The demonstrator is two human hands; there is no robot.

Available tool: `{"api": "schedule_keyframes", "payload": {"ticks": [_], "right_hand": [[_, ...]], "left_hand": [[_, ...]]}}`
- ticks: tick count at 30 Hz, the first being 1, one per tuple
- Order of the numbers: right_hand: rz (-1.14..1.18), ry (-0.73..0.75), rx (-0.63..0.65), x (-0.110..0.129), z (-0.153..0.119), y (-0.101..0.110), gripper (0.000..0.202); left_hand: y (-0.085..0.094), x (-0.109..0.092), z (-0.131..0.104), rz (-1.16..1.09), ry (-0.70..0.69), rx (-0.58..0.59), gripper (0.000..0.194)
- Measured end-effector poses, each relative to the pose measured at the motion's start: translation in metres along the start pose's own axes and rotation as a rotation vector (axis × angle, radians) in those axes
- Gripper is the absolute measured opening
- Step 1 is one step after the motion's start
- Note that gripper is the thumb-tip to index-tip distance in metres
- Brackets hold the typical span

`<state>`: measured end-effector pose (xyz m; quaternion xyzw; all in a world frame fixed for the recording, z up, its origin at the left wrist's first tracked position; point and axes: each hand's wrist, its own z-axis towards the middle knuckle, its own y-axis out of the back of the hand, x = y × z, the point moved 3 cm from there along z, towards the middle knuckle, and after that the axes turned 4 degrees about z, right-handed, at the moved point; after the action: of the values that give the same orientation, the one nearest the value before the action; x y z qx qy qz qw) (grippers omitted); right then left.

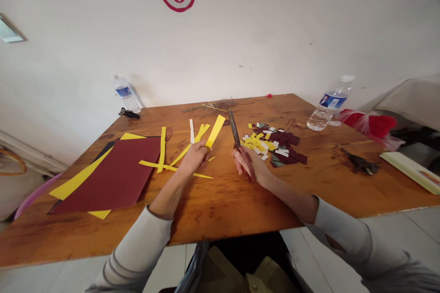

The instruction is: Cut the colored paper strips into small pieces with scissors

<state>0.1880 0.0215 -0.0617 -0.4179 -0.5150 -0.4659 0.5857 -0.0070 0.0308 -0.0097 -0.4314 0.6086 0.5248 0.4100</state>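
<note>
My left hand [195, 158] is closed around a yellow paper strip [216, 131], whose free end points up and to the right. In my right hand [248, 164] is a pair of scissors [235, 129] with reddish handles; the blades look closed and point away from me, a short gap from the strip. Beside the left hand lie more long yellow strips [162, 149] and a narrow white strip [191, 131]. To the right of the scissors spreads a pile of small cut paper pieces [288, 141] in yellow, white, dark red and green.
Dark red sheets [113, 176] and yellow sheets [82, 176] lie at the left of the wooden table [220, 210]. Water bottles stand at the back left [126, 94] and right [330, 104]. Black cables [129, 113], a dark plug-like object [360, 163] and a pale box [410, 171] sit near the sides.
</note>
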Motion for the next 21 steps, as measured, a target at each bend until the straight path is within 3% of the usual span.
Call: {"api": "schedule_keyframes", "payload": {"ticks": [8,21], "right_hand": [[0.010,-0.056,-0.008,0.0049,-0.0029,-0.0012,0.030],[-0.010,-0.011,0.006,0.0029,-0.0014,-0.0007,0.033]], "left_hand": [[0.0001,0.0009,0.0009,0.026,-0.009,-0.004,0.007],[-0.0001,0.0023,0.0024,0.037,-0.009,0.002,0.004]]}}
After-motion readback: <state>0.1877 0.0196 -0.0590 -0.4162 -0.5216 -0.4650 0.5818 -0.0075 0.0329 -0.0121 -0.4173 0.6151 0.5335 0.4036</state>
